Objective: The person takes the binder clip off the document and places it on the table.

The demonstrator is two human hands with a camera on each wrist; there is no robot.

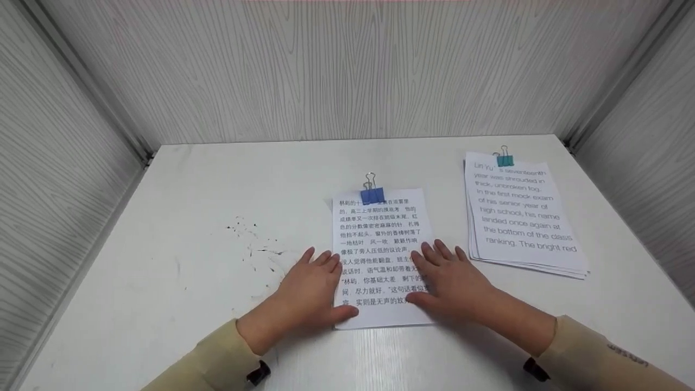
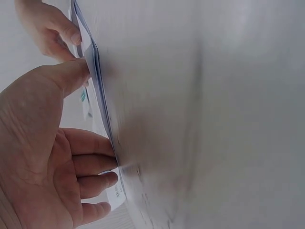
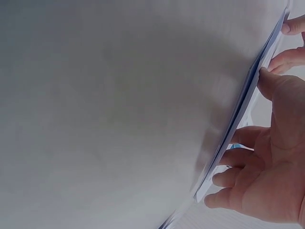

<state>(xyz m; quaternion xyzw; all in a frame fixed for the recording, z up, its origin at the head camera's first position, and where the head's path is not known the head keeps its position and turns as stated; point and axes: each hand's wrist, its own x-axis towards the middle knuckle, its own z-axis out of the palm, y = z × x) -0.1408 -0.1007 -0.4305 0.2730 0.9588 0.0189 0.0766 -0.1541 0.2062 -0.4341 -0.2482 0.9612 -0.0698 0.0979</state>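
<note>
A stack of paper printed with Chinese text point(image 1: 380, 239) lies on the white table, with a blue binder clip point(image 1: 372, 195) at its top edge. Along the stack's left edge rests my left hand point(image 1: 307, 290), fingers extended and thumb over the lower left corner. My right hand point(image 1: 453, 282) lies across the right edge, its fingers and thumb over the end of the printed lines. In the left wrist view the left thumb point(image 2: 71, 75) touches the sheets' side. The right wrist view shows the right fingertips point(image 3: 232, 156) along the stack's edge.
To the right lies a second stack with English text point(image 1: 521, 217), its sheets slightly fanned, under a teal binder clip point(image 1: 505, 160). Dark specks point(image 1: 260, 250) mark the table point(image 1: 206, 184) on the left. Wood-grain panels point(image 1: 347, 70) enclose the back and sides.
</note>
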